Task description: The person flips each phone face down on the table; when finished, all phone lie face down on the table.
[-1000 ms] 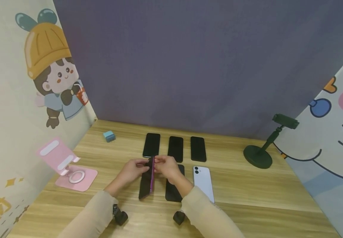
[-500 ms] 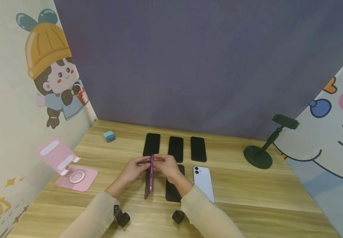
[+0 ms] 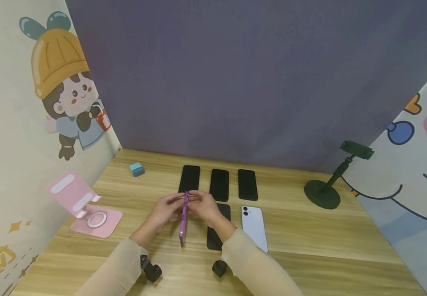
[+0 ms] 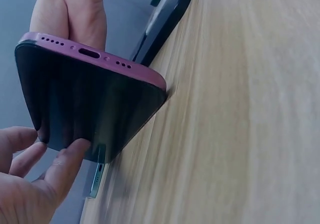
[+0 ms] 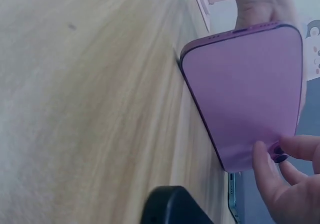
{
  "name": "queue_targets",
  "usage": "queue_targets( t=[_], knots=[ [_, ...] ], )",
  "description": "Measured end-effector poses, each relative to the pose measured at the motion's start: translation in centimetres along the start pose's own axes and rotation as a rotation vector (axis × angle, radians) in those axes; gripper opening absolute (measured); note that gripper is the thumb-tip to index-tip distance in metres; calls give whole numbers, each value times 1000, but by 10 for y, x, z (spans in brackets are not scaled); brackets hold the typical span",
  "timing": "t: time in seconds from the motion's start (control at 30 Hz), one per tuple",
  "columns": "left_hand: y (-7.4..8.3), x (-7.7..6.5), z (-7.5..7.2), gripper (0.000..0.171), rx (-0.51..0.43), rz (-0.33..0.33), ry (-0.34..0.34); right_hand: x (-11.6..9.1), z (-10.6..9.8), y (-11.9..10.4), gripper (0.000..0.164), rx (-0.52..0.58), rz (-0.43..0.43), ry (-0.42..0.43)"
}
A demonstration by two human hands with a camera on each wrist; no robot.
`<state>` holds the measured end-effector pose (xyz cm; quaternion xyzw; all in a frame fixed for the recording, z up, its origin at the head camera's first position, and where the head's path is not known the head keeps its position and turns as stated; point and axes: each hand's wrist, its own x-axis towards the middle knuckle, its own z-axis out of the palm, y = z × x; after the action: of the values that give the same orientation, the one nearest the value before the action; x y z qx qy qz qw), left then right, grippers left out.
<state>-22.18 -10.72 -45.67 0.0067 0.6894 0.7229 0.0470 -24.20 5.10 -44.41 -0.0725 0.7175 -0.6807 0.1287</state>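
Observation:
A purple phone (image 3: 183, 222) stands on its long edge on the wooden table, held between both hands at its far end. In the head view it shows nearly edge-on. My left hand (image 3: 165, 211) pinches it from the dark screen side, thumb on the glass in the left wrist view, where the screen (image 4: 85, 98) faces the camera. From the other side my right hand (image 3: 207, 209) pinches it near the camera lenses; the right wrist view shows the plain purple back (image 5: 245, 88) with the thumb pressed on it.
Three black phones (image 3: 219, 186) lie in a back row. Beside my right forearm lie another black phone (image 3: 215, 238) and a white phone (image 3: 255, 228), back up. A pink folding stand (image 3: 98, 230) and small blue block (image 3: 137, 169) are left, a dark green stand (image 3: 322, 194) right.
The phone has turned from leaning with its screen showing to nearly upright, its purple edge now facing up. Its upper edge and both hands shifted slightly left.

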Motion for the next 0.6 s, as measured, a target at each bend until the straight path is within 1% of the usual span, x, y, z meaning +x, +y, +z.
queue_targets(
  t=[0.07,0.27,0.4,0.47,0.5,0.57,0.6],
  knots=[
    [0,0,-1,36,1,3,6,1,0,2,48,-40,-4,0],
    [-2,1,-4,41,-19,32,-22,1,2,7,37,-195,-5,34],
    [0,1,-6,42,5,58,-18,0,3,9,35,-215,2,27],
    [2,1,-8,41,48,66,-14,-1,3,10,36,-227,8,22],
    [3,1,-9,40,87,72,-8,-1,3,11,36,-243,10,22],
    [5,0,-11,37,187,75,12,-1,3,11,37,-291,19,30],
    [5,0,-12,36,253,82,24,-1,3,11,37,-324,23,36]
  ],
)
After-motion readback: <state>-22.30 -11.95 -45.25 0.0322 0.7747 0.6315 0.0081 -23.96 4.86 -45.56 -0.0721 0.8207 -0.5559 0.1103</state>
